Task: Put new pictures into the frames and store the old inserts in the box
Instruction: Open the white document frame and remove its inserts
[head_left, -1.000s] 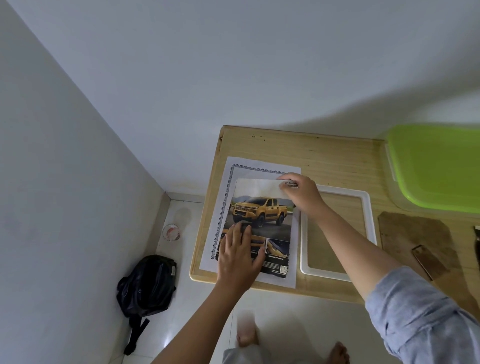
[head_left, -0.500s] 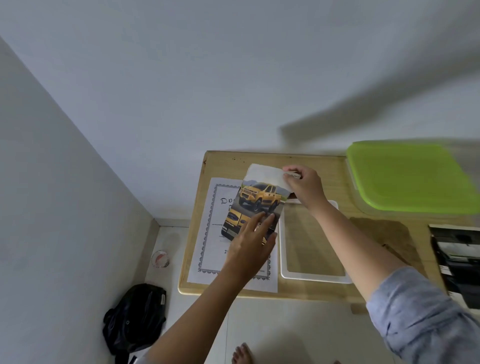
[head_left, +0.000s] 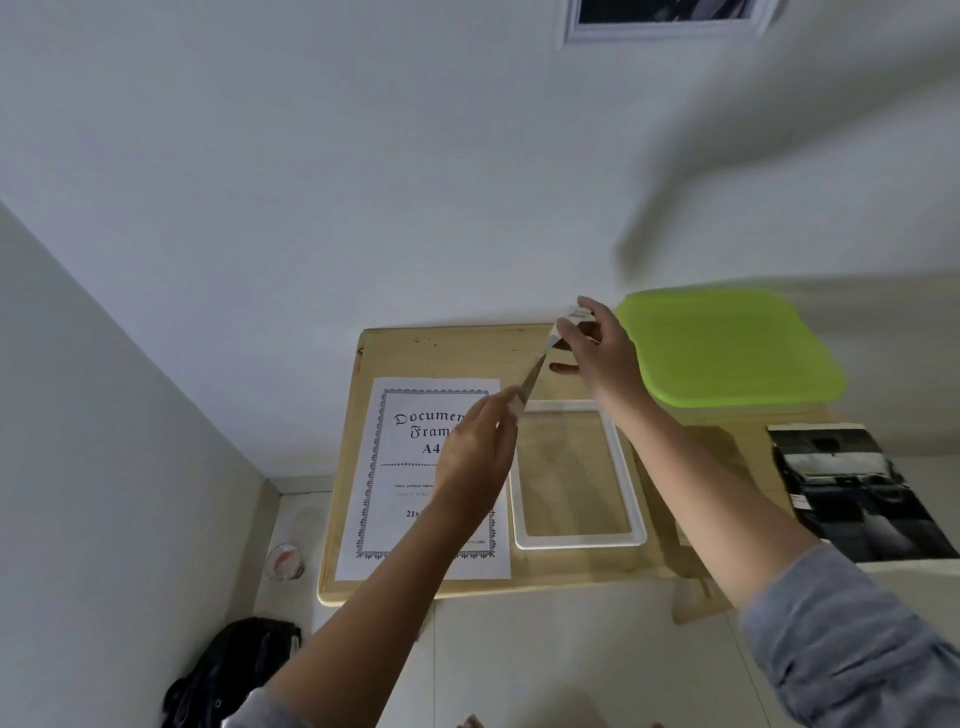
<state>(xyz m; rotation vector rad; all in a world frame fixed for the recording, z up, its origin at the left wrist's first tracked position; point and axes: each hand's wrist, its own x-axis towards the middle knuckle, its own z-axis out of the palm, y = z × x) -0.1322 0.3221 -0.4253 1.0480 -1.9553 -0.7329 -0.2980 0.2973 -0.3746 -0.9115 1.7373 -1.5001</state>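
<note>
Above the wooden surface (head_left: 441, 353), the left hand (head_left: 475, 449) and right hand (head_left: 605, 356) each pinch one end of the picture (head_left: 536, 370), which is held edge-on in the air by the far corner of the white frame (head_left: 571, 543). The insert sheet (head_left: 415, 467) lies flat to the left of the frame, and the green-lidded box (head_left: 727, 348) sits to the right.

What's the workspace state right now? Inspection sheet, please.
Surface: wooden table, set against the wall.
Job's things: picture held edge-on off the table; frame lies flat, wood showing through; insert lies flat left of it; box at back right, green lid on; dark print at far right.
Clutter: brown board right of the frame, partly behind the arm.
Grippers: left hand pinches the picture's near end; right hand pinches its far end.
Cables: nothing seen.
Surroundings: bag and a round thing on the floor; wall picture above.
</note>
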